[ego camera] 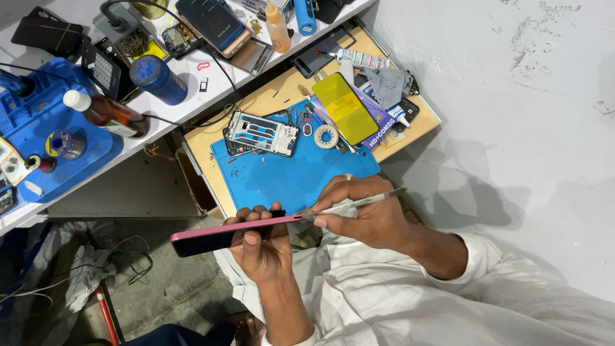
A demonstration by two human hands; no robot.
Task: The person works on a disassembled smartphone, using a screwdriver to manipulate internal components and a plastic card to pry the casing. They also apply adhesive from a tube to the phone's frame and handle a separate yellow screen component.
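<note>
My left hand grips a pink phone that I see edge-on, fingers curled over its top edge and thumb on the near side. My right hand pinches a thin clear plastic pry strip, whose tip meets the right end of the phone's edge. Both hands hover over my lap, just in front of a blue work mat.
On the mat and wooden board lie a bare phone frame, a roll of tape and a yellow-faced phone. The white shelf behind holds a blue can, a brown bottle, a phone and a blue tray. A white wall stands on the right.
</note>
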